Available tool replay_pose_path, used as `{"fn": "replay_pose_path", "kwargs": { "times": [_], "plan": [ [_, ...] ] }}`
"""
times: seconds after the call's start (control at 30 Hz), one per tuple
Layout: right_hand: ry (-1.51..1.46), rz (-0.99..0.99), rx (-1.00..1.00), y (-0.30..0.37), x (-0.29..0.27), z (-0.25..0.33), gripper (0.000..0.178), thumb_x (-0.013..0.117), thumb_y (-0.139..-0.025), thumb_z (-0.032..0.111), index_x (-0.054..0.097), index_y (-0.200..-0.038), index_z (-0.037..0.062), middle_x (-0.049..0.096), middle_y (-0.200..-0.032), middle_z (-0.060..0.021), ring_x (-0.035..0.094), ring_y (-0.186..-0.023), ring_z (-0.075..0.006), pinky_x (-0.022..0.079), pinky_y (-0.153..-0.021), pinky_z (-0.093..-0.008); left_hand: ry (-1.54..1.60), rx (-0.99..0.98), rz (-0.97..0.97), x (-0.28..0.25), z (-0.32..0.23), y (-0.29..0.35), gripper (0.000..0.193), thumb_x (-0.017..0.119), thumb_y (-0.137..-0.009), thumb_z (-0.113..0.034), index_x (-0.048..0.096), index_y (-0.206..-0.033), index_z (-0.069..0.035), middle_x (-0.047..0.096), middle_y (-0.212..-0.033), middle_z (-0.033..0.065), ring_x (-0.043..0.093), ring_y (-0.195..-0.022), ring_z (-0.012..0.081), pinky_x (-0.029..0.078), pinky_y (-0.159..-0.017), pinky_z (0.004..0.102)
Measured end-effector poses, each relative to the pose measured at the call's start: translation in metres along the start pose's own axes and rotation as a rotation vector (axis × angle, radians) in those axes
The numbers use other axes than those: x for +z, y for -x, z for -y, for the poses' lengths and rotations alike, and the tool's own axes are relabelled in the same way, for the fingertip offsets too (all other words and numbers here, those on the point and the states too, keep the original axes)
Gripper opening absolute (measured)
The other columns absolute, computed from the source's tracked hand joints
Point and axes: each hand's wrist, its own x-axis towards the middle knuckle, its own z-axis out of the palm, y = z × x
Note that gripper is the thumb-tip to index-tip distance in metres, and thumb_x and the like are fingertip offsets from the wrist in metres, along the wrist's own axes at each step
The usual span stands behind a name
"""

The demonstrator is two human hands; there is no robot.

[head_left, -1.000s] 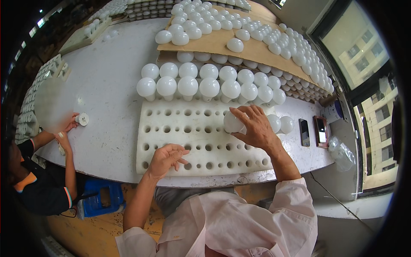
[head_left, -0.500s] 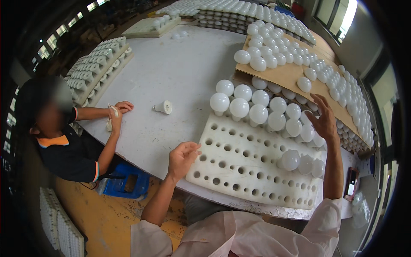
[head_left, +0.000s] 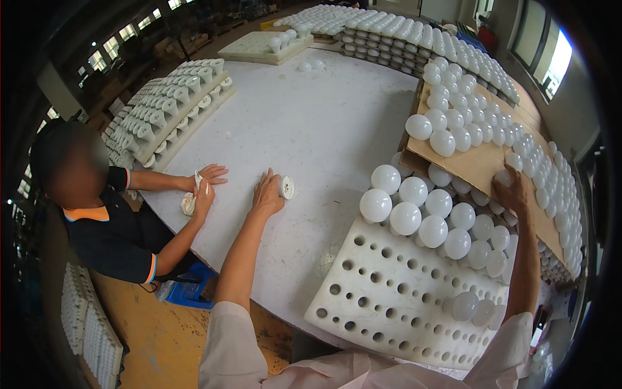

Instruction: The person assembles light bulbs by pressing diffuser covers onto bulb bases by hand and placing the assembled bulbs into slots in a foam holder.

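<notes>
My left hand [head_left: 266,195] is on the bare tabletop at the middle left, its fingers closed around the side of a white lamp base [head_left: 286,188] whose round face points right. At the right, my right hand [head_left: 512,192] grips a frosted white bulb cover [head_left: 503,177] at the edge of a cardboard sheet [head_left: 447,150] full of such covers. Between my arms lies a white foam tray [head_left: 369,311] with rows of holes. Rows of round white bulbs [head_left: 405,218] stand in its far part, and a few more [head_left: 464,306] near my right forearm.
Across the left side of the table [head_left: 311,123], a co-worker's hands [head_left: 205,194] hold a whitish cloth. Stacked trays of lamp bases [head_left: 168,107] stand at far left. Another foam tray [head_left: 265,48] and stacked bulbs [head_left: 389,32] line the back. A blue stool [head_left: 194,288] is below the table.
My left hand has moved from the tray's left edge to the lamp base and taken hold of it. My right hand has lowered onto a bulb cover. The view has shifted left.
</notes>
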Motion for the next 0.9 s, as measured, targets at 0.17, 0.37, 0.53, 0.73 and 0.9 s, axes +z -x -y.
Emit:
{"fn": "replay_pose_path", "kwargs": {
  "times": [0.17, 0.37, 0.53, 0.73, 0.9],
  "plan": [
    [-0.116, 0.026, -0.075, 0.007, -0.009, -0.008, 0.063, 0.068, -0.077, 0.040, 0.052, -0.127, 0.0061, 0.058, -0.122, -0.0181, 0.056, -0.113, -0.0332, 0.043, -0.097, -0.0406, -0.003, 0.011, 0.069, 0.010, 0.012, -0.002, 0.071, 0.075, -0.067, -0.009, 0.044, -0.131, -0.001, 0.038, -0.143, 0.0217, 0.038, -0.132, 0.0345, 0.034, -0.109, 0.0370],
    [-0.905, 0.029, -0.112, 0.084, -0.051, 0.008, 0.065, 0.069, -0.079, 0.042, 0.049, -0.128, 0.0059, 0.056, -0.115, -0.0095, 0.054, -0.105, -0.0179, 0.053, -0.076, -0.0348, 0.368, -0.156, -0.147, 0.001, -0.015, 0.080, 0.066, 0.076, -0.069, -0.013, 0.045, -0.124, 0.007, 0.052, -0.127, 0.0217, 0.060, -0.109, 0.0281, 0.050, -0.089, 0.0333],
    [-1.579, 0.240, -0.124, 0.185, -0.096, 0.058, 0.080, 0.072, -0.075, 0.039, 0.034, -0.137, 0.0059, 0.053, -0.118, -0.0127, 0.054, -0.112, -0.0229, 0.058, -0.079, -0.0407, 1.507, -0.136, 0.131, 0.000, -0.037, 0.168, 0.058, 0.073, -0.077, -0.013, 0.044, -0.125, 0.003, 0.063, -0.104, 0.0185, 0.068, -0.085, 0.0250, 0.050, -0.053, 0.0269],
    [-1.713, 0.452, -0.167, 0.268, -0.071, 0.105, 0.091, 0.090, -0.057, 0.023, 0.039, -0.131, 0.0097, 0.047, -0.128, -0.0112, 0.049, -0.122, -0.0296, 0.052, -0.093, -0.0477, 1.590, 0.011, 0.469, -0.024, -0.092, 0.232, 0.049, 0.070, -0.076, -0.011, 0.049, -0.117, 0.005, 0.064, -0.103, 0.0208, 0.065, -0.067, 0.0176, 0.047, -0.049, 0.0257],
    [-1.292, 0.713, -0.393, 0.296, -0.036, 0.144, 0.070, 0.077, -0.067, 0.008, 0.039, -0.127, 0.0063, 0.053, -0.111, -0.0088, 0.059, -0.105, -0.0218, 0.053, -0.087, -0.0367, 1.511, 0.165, 0.724, -0.035, -0.135, 0.257, 0.044, 0.078, -0.074, -0.013, 0.057, -0.107, 0.006, 0.065, -0.086, 0.0123, 0.062, -0.064, 0.0129, 0.049, -0.051, 0.0233]
  ]
}}
